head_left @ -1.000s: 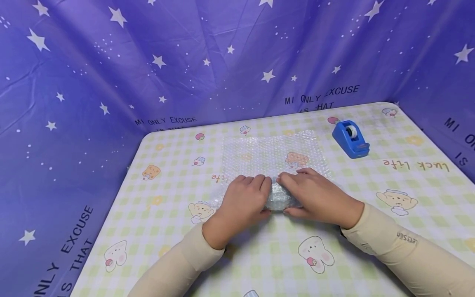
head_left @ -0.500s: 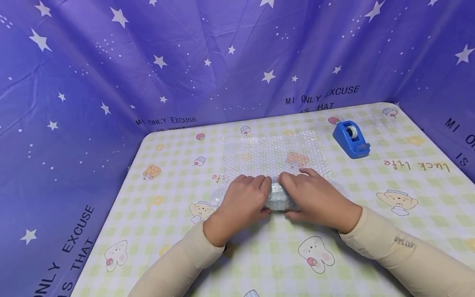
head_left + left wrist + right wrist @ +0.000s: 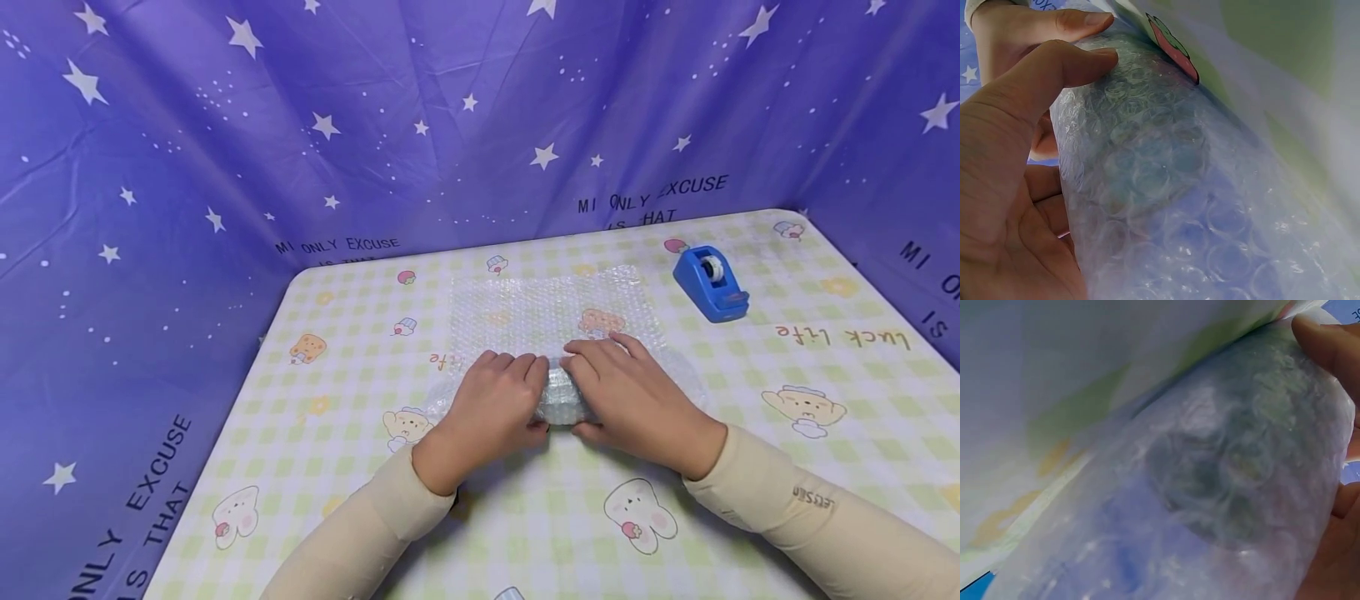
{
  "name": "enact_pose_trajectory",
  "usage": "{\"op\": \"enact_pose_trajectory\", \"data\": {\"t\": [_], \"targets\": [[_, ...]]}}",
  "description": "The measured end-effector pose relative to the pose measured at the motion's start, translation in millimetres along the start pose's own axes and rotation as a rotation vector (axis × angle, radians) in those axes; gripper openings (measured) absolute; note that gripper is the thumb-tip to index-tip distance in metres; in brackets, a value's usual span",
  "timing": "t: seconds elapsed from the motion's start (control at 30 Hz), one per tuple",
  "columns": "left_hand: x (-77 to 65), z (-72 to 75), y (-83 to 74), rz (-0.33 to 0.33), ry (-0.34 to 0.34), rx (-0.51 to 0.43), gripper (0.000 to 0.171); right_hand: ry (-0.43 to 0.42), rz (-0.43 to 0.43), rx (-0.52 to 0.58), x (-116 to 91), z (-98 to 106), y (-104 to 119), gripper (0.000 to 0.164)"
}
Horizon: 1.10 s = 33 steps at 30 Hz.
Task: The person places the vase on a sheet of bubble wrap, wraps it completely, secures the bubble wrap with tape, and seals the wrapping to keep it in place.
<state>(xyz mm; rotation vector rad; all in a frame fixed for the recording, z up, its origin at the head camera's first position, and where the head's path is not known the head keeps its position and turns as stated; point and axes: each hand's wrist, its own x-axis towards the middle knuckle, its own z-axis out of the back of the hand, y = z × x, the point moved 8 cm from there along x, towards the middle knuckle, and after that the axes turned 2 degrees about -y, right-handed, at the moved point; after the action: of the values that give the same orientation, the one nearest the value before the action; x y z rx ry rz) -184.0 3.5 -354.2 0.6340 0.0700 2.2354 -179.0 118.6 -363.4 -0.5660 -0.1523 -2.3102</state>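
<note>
- Nearest: two pale sleeves, reaching in over the near part of the checked desk.
- Left hand: grip narrow and full, thumb on the near side of the bubble-wrap roll, fingers over its top.
- Right hand: grip likewise curled on the roll, thumb on the near side, fingers spread over the top. Short stretch of roll bare between the hands.
- Roll's long axis runs left to right, across both grips; it lies under the palms, neither hand clearly nearer. Wrap ends stick out past each hand.
- Inside, both wrist views give a blurred, rounded end of some object; wrap extends beyond it as a loose tube. Cannot tell what it is.
- Key relation, in my judgement: flat bubble-wrap sheet lies straight beyond the grips, roughly square to the roll's axis, so rolling along it would point away from the body.
- Farther, right of the sheet and apart from it: blue tape dispenser, nearer the right hand.
- Farthest: purple star-printed curtain behind the desk.
</note>
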Motion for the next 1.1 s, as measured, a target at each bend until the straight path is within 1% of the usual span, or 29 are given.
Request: {"op": "enact_pose_trajectory", "data": {"t": [0.13, 0.5, 0.8, 1.1], "targets": [[0.2, 0.3, 0.7, 0.004, -0.004, -0.009, 0.050, -0.028, 0.025, -0.017, 0.4, 2.4, 1.2, 0.083], [0.7, 1.0, 0.5, -0.005, -0.034, -0.004, 0.050, -0.039, 0.043, -0.016, 0.0, 4.5, 1.4, 0.084], [-0.3, -0.3, 0.5, -0.006, -0.014, -0.018, 0.052, -0.047, 0.048, -0.004, -0.3, 6.4, 2.1, 0.084], [-0.1, 0.3, 1.2, 0.007, 0.017, -0.046, 0.054, -0.013, 0.036, 0.029, 0.7, 7.0, 0.7, 0.082]]}}
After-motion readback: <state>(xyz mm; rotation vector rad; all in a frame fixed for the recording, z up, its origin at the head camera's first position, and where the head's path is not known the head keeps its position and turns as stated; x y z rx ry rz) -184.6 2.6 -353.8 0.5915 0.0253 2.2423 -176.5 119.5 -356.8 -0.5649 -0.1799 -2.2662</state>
